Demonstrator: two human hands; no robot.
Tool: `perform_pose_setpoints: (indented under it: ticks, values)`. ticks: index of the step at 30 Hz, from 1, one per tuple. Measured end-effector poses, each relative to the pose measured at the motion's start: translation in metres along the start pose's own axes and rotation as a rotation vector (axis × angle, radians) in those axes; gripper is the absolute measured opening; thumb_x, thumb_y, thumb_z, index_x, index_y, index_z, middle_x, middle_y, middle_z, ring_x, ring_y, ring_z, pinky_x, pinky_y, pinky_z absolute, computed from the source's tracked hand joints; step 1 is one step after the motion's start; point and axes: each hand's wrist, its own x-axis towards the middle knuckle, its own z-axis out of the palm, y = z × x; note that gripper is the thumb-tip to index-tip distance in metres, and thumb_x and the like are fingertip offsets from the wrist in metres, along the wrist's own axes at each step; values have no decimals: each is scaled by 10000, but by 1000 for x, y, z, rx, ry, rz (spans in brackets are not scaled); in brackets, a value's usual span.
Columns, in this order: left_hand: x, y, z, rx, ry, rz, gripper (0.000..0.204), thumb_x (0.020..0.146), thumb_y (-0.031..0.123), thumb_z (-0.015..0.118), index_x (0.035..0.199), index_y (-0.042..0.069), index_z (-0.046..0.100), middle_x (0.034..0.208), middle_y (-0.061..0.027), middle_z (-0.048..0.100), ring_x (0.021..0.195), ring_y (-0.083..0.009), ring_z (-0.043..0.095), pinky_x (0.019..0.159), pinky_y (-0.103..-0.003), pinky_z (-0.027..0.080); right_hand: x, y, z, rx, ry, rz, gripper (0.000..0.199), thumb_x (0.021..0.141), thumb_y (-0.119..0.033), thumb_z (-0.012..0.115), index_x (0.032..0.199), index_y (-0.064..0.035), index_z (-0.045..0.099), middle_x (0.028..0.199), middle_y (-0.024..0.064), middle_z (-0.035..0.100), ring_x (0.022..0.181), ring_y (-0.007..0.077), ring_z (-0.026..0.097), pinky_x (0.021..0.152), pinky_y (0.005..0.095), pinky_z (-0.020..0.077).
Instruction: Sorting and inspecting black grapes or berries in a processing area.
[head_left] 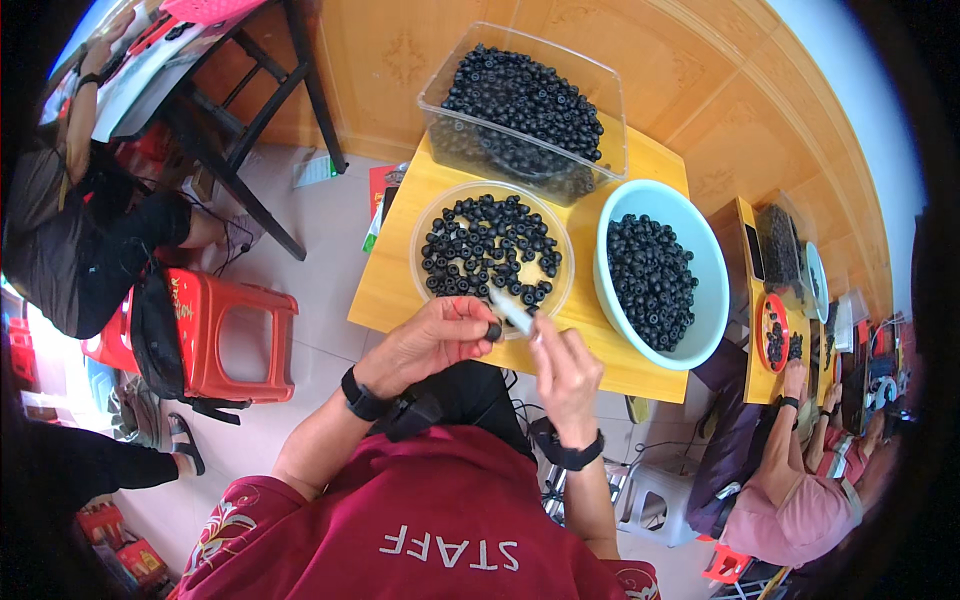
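Note:
Between the fingertips of my left hand (440,335) is a small black ring-shaped part (493,332). My right hand (566,372) grips a pale, flat, blade-like tool (511,309), its exact kind unclear. The tool slants up and left from my right fingers, close beside the black part; I cannot tell whether they touch. Both hands are over the table's near edge. Just beyond them, a clear round tray (419,215) holds many loose black parts (488,240) of the same sort.
A clear rectangular bin (610,160) and a light blue basin (712,300), both full of black parts, stand on the yellow table (385,290). Red stool (240,350) at left. Other people work at tables to the left and right; a pink sleeve (800,510) shows.

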Motion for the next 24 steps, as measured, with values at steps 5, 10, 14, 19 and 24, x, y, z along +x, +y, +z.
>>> perform_pose_setpoints:
  ticks: [5,10,14,19,24]
  values:
    - [-5,5,6,21,-38,-22,139,866,61,639,998,28,606,949,-96,656,797,-139,656,721,-224,549,-4,10,-6,71,27,156,271,819,-59,646,1089,-34,659,703,106,561,567,243,586,522,346,463]
    - [-2,5,9,18,59,-4,179,857,87,654,1022,47,595,994,-117,637,798,-120,620,718,-202,519,-9,7,-6,99,30,228,266,832,-52,637,1096,-26,653,718,113,575,572,243,588,530,335,462]
    - [1,2,9,12,85,19,207,846,24,637,1047,57,598,1000,-91,641,875,-136,620,799,-234,509,-18,8,-8,119,69,255,266,833,-44,634,1098,-21,652,718,117,576,565,237,575,533,331,461]
    - [11,2,5,69,183,87,163,822,-30,626,934,81,585,884,-36,620,735,-97,550,683,-206,441,-28,4,-16,137,77,331,241,844,-6,598,1078,20,648,715,91,579,569,164,510,536,290,407]
    - [42,-5,9,123,178,7,141,827,-4,635,925,81,580,834,-14,591,691,-84,507,635,-201,412,-45,12,-30,179,237,343,249,867,-30,568,1100,19,642,724,78,572,595,141,495,553,283,397]
